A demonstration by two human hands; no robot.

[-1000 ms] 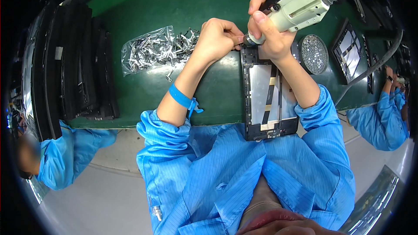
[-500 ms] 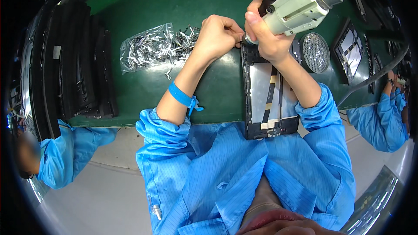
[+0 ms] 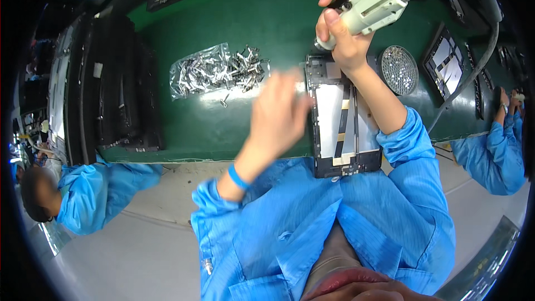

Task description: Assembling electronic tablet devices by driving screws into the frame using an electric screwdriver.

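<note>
Right hand point(image 3: 348, 39) wrapped round the pale green power driver point(image 3: 374, 10), nose by the far end of the black-framed panel point(image 3: 330, 106); can't tell if it's touching. Panel lies lengthwise on the green bench point(image 3: 195, 134), near end past the front edge. Left hand point(image 3: 278, 110) is motion-blurred, just left of panel; can't tell finger spread or whether it holds anything. Clear bag point(image 3: 195, 72) of small metal parts further left, round dish point(image 3: 398, 69) right of panel.
</note>
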